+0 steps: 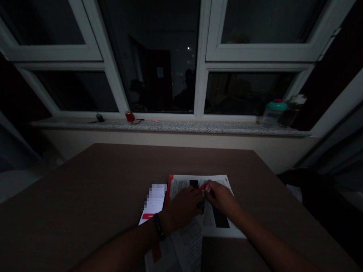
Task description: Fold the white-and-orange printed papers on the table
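Observation:
Both hands meet over a printed booklet [181,181] with an orange-red edge and dark picture blocks, lying on the table. Fingers closed, my right hand [222,196] pinches a small thin red object [202,187], whose kind is too dim to tell. My left hand [185,204], with a dark band at its wrist, has its curled fingers against the same object from the left. Part of the page and the object is covered by my fingers. A folded printed sheet [191,245] lies below my left forearm, partly hidden by it.
A phone [155,202] with a lit screen lies left of the booklet on the brown table [119,170]. Along the granite windowsill [176,126] stand a red jar [129,116], a small dark bottle [99,117] and a teal-lidded container [273,112] beside a clear bottle [292,109].

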`<action>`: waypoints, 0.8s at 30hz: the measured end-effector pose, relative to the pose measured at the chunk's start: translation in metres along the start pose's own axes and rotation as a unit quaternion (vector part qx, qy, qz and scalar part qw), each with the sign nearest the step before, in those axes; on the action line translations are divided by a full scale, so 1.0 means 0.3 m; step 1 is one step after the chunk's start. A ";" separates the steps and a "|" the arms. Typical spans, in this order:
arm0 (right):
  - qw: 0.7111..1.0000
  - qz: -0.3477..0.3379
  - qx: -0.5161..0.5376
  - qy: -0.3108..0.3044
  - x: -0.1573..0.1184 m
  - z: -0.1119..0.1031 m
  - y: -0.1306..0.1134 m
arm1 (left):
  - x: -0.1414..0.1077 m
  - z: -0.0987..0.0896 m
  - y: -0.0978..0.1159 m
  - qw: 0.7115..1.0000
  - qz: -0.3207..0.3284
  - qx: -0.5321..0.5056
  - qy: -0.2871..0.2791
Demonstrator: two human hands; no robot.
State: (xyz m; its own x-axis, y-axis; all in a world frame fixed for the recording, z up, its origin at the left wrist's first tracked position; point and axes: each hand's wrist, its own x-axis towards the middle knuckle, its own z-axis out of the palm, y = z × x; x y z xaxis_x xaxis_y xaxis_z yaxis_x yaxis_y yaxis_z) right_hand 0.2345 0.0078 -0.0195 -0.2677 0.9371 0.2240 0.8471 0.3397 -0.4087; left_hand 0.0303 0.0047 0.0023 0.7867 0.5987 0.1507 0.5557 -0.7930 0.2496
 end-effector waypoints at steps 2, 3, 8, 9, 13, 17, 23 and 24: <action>1.000 0.013 0.005 0.009 0.003 0.009 0.009 | -0.002 0.018 -0.007 1.000 0.003 0.003 0.004; 1.000 0.018 0.015 0.011 0.004 0.012 0.014 | -0.004 0.025 -0.010 1.000 0.008 0.003 0.004; 0.996 0.023 0.086 0.007 0.002 0.013 0.035 | -0.007 0.028 -0.011 1.000 0.007 -0.002 0.010; 0.996 0.021 0.092 0.007 0.001 0.010 0.035 | -0.007 0.022 -0.008 1.000 0.007 -0.005 0.008; 0.996 0.008 0.094 0.004 -0.008 -0.007 0.021 | -0.005 -0.003 0.003 1.000 0.010 -0.007 -0.001; 0.997 -0.025 0.078 -0.013 -0.016 -0.021 0.002 | -0.002 -0.016 0.007 1.000 0.013 -0.010 -0.014; 0.997 -0.049 0.045 -0.034 -0.013 -0.016 -0.004 | 0.001 -0.027 0.008 0.999 0.021 -0.006 -0.029; 0.998 -0.040 0.040 -0.030 -0.010 -0.011 -0.001 | 0.002 -0.029 0.008 0.999 0.021 -0.004 -0.028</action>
State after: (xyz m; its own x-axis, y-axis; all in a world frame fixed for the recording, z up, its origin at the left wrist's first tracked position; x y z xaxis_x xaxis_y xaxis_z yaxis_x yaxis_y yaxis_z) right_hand 0.2366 0.0046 -0.0173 -0.3632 0.9087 0.2060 0.7830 0.4175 -0.4611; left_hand 0.0296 0.0041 0.0112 0.8231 0.5578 0.1067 0.5201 -0.8159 0.2526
